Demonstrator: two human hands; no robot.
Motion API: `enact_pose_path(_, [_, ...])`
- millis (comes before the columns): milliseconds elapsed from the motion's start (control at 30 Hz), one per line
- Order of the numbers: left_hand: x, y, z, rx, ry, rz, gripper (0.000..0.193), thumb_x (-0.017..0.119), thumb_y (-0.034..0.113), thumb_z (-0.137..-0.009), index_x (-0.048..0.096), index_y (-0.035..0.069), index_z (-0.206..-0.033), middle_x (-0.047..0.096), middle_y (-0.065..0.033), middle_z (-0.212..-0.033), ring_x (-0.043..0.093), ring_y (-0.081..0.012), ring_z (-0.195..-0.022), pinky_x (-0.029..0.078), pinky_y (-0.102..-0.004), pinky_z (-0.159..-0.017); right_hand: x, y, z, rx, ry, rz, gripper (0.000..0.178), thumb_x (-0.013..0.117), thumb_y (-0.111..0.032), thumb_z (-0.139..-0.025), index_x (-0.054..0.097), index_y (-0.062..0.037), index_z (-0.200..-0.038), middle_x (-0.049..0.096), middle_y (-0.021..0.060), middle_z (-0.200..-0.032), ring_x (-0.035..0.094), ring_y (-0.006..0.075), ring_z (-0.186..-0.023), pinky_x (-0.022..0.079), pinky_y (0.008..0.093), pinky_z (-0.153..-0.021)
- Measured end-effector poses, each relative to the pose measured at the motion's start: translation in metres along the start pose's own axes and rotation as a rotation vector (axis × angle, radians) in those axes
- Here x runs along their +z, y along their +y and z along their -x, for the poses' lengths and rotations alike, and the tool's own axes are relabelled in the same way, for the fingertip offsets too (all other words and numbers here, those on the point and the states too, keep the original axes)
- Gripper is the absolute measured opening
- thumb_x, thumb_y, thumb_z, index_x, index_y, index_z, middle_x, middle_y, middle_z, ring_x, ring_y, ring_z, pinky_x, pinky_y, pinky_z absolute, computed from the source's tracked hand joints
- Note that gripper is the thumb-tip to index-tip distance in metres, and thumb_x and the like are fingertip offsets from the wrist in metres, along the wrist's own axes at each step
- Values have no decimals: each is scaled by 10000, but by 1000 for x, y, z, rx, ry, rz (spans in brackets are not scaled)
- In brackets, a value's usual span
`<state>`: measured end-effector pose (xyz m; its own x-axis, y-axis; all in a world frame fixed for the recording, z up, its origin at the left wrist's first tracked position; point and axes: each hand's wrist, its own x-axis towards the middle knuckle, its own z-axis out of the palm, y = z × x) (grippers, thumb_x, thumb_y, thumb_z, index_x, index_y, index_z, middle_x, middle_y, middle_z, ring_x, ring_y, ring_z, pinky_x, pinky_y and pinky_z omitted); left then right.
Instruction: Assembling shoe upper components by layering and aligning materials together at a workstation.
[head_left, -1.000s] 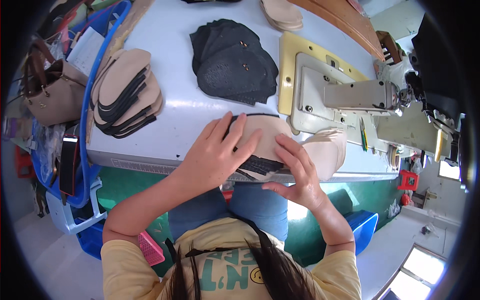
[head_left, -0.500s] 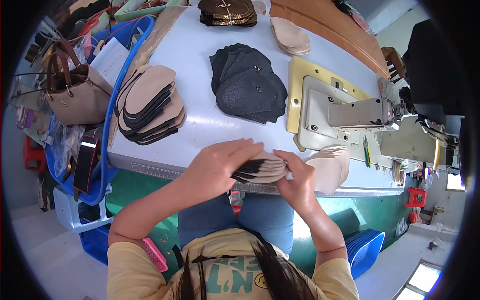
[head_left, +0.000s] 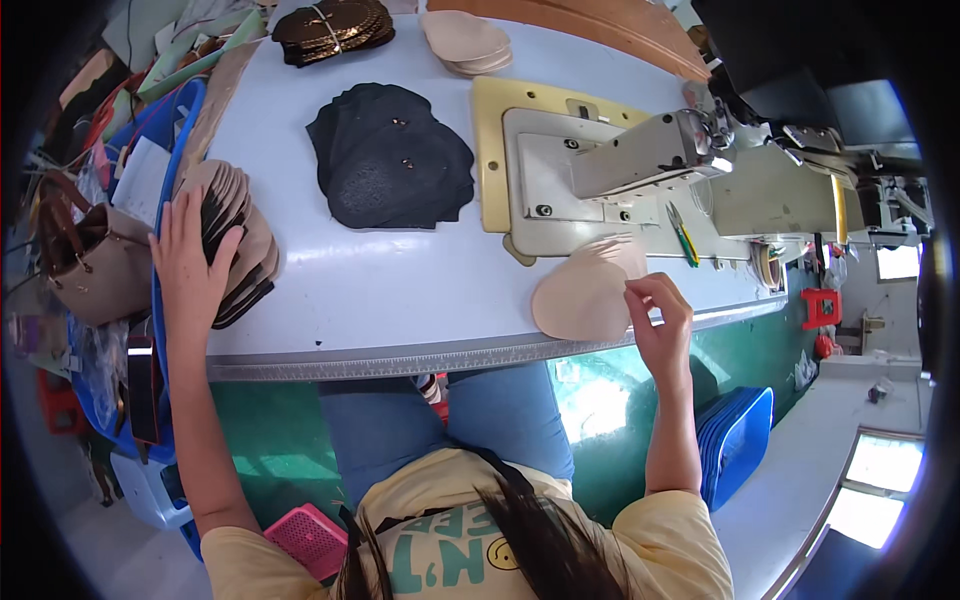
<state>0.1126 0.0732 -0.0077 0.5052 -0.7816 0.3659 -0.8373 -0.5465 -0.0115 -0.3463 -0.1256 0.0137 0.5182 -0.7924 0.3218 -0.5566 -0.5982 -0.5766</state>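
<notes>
My left hand point(head_left: 190, 265) lies against the stack of rounded beige and black pieces point(head_left: 255, 255) at the left of the table. Its fingers are stretched and the thumb is spread away from them, with layered edges showing between. At the near right, a fanned pile of plain beige rounded pieces point(head_left: 580, 295) lies by the table's front edge. Thumb and forefinger of my right hand point(head_left: 664, 312) are pinched together at that pile's right edge, seemingly on a beige piece. How many layers they grip cannot be made out.
A sewing machine point(head_left: 640, 155) stands at the right, with green-yellow thread snips point(head_left: 682, 235) near it. Black textured pieces point(head_left: 390, 160) lie mid-table. Behind are a tied bronze bundle point(head_left: 335, 30) and more beige pieces point(head_left: 465, 40). A blue tub point(head_left: 165, 330) holding a handbag point(head_left: 105, 260) adjoins the left edge.
Both hands held a beige-and-black bundle at the front edge. My left hand has moved left to the stack, and my right has moved to the beige pile. The view has shifted rightward.
</notes>
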Motion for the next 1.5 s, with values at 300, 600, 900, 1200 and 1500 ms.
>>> enact_pose_path(300, [9,134,-26,290,110,492,675,672,430,-831,447,114,-1382,412,-231,-1414,330,-457,-1335,225,-615,-1071,16,5,-8,-192,-141,260,328,631,-20,-804,610,-23,-1131,565,153,-1166,522,335,-1099,448,408,-922])
enact_pose_path(600, [63,171,-61,230,-41,313,856,578,691,-775,405,156,-1421,359,-229,-1455,282,-478,-1349,209,-670,-1046,37,10,-2,-311,51,340,263,611,11,-813,633,1,-1075,575,145,-1000,567,331,-930,481,415,-822])
enact_pose_path(900, [24,158,9,400,-43,444,789,757,444,-728,457,142,-1393,320,-242,-1458,269,-487,-1345,280,-628,-1041,28,10,-6,-397,39,472,220,751,-119,-742,545,-48,-776,561,79,-815,557,277,-762,467,400,-681])
enact_pose_path(1200, [24,154,11,373,44,466,518,637,184,-845,516,137,-1346,496,-221,-1330,431,-422,-1269,302,-591,-1053,9,4,-28,148,-353,93,244,764,-108,-739,551,9,-755,632,118,-793,591,218,-688,480,300,-659])
enact_pose_path(1500, [-18,159,98,611,-128,459,494,703,266,-757,616,156,-1230,488,-178,-1355,444,-365,-1278,254,-654,-1044,-35,6,-40,189,-992,-940,97,727,8,-695,679,-27,-771,525,185,-1318,426,302,-1300,301,443,-1077])
